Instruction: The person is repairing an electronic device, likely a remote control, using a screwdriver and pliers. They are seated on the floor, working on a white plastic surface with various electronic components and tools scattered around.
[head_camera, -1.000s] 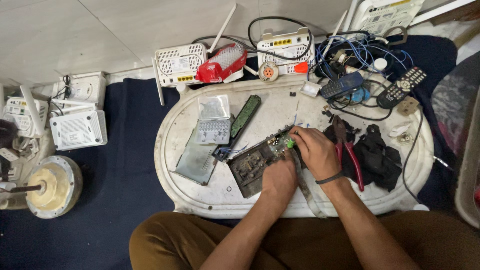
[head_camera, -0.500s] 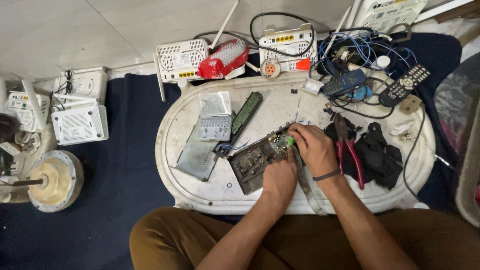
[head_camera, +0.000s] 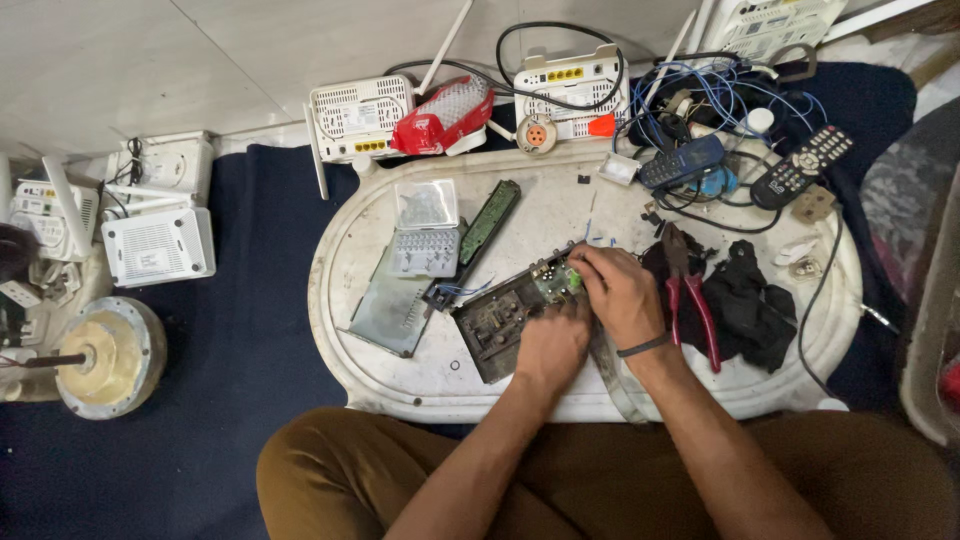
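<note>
Head view, looking down on a white oval tray table (head_camera: 400, 390) across the person's lap.

Circuit board (head_camera: 505, 310): dark, dusty, lying flat at tray centre, tilted so its far end points to about 2 o'clock. Green component at that far end.

Left hand (head_camera: 550, 345): resting on the board's 4 o'clock edge, fingers curled down onto it. Whether it grips or only presses, cannot tell.

Right hand (head_camera: 620, 295): at the board's 2 o'clock corner, fingertips bunched together on the green part; what they pinch is hidden. Dark band on the wrist. The two hands sit close, touching side by side.

Around the board:
- 9 o'clock: grey metal plate (head_camera: 385, 310), just beside it.
- 11 o'clock: clear plastic box (head_camera: 425, 235), and a narrow green board strip (head_camera: 490, 220).
- 3 o'clock: red-handled pliers (head_camera: 690, 300) beside a black cloth (head_camera: 750, 305).
- 1 o'clock: dark phone (head_camera: 685, 160), remote control (head_camera: 800, 165), tangle of blue wires (head_camera: 720, 100).
- 12 o'clock, off the tray: white routers (head_camera: 355, 120).
</note>
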